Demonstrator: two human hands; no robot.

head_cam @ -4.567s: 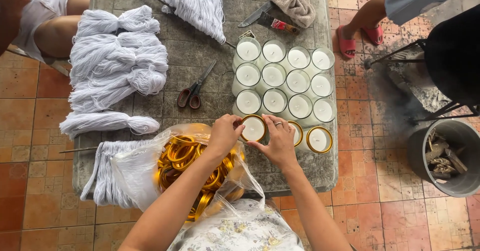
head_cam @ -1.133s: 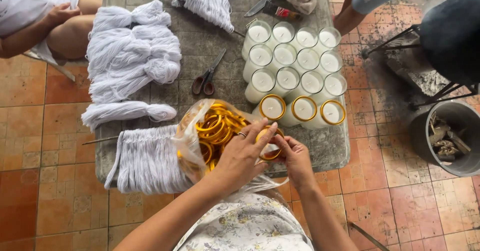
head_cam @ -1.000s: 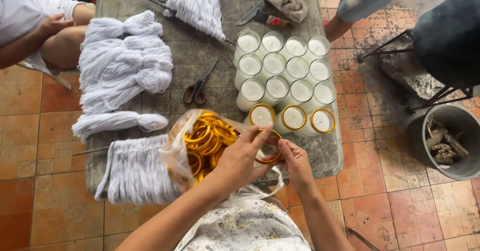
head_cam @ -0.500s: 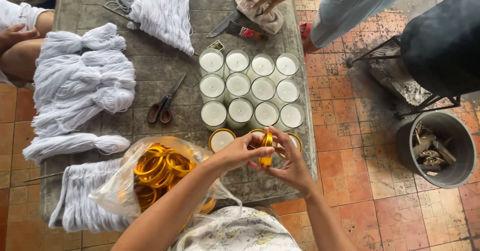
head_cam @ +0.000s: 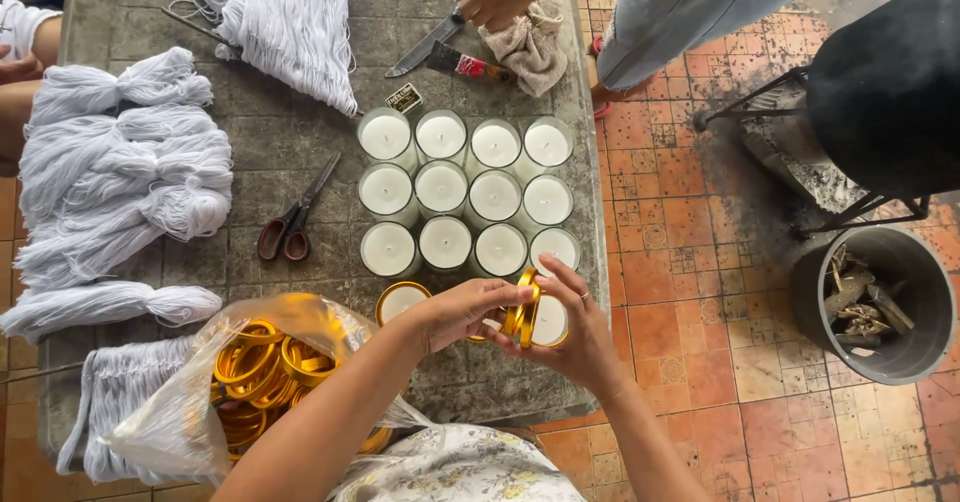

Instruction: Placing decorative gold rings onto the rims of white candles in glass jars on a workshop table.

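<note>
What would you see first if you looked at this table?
First, the rows of white candles in glass jars in the middle of the grey table. Just below them, the left hand and right hand hold gold rings. More fill a clear bag at the lower left, beside bundles of white string.

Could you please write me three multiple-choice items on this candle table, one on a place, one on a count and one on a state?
1. Where do the scissors lie?
A. left of the candle jars
B. in the bucket
C. inside the plastic bag

2. How many jars stand in the back row?
A. two
B. four
C. six

3. What state is the bag of gold rings in?
A. knotted shut
B. open
C. empty

Answers: 1 A, they rest on the stone table between the white yarn and the jars. 2 B, four stand side by side. 3 B, its mouth gapes. The left hand and right hand hold gold rings.
</note>
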